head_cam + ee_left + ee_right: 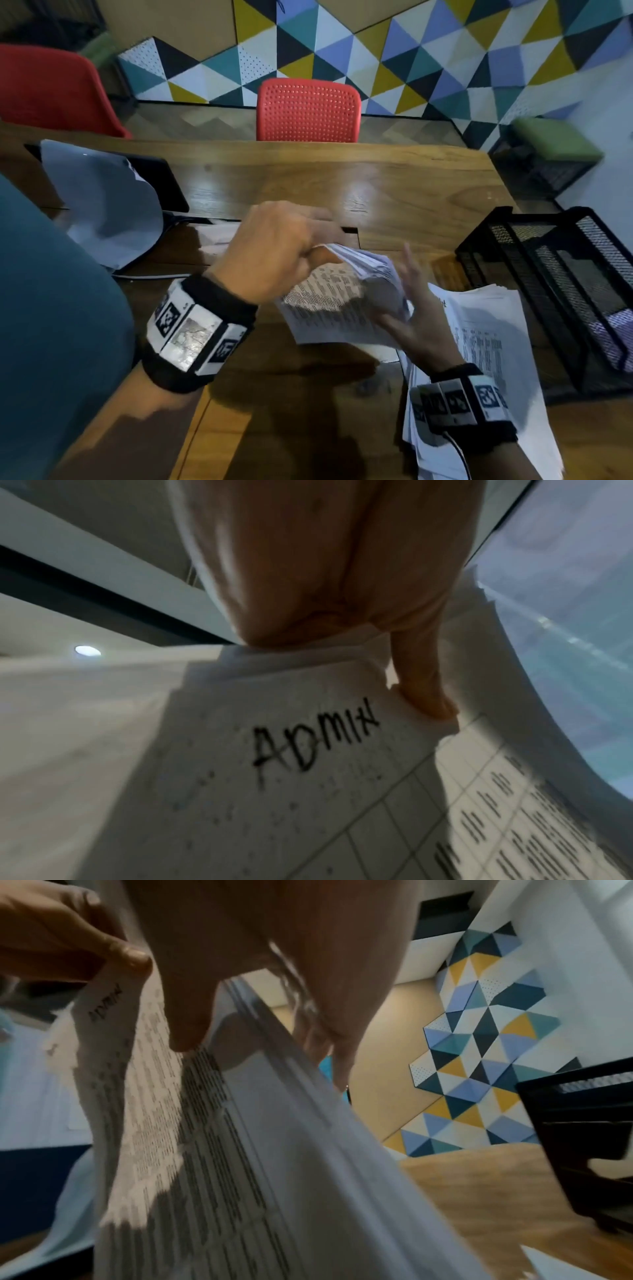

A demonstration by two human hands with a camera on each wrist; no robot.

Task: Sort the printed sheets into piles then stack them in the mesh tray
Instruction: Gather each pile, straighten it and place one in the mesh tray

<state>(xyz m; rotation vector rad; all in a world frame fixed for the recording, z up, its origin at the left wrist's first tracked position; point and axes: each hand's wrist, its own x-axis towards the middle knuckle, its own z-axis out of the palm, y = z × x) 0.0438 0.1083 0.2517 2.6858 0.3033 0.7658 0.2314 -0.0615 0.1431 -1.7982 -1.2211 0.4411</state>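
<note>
Fingers [318, 219] of my left hand [274, 246] pinch the top corner of the white printed sheets [342, 308] at frame centre; my right hand [411, 308] grips their right edge. Black mesh tray [548, 274] lies right, nearer that hand.

right hand [260, 947] holds printed sheets [240, 1150] | left hand [51, 931] pinches top corner | mesh tray [582, 1123] right

a teal sleeve [51, 308] covers the left upper arm. each wrist wears a black band: the left wrist band [195, 334] carries white panels printed with black square markers, and the right wrist band [462, 401] has the same, with a thin white cable [459, 455] trailing from it.
</note>
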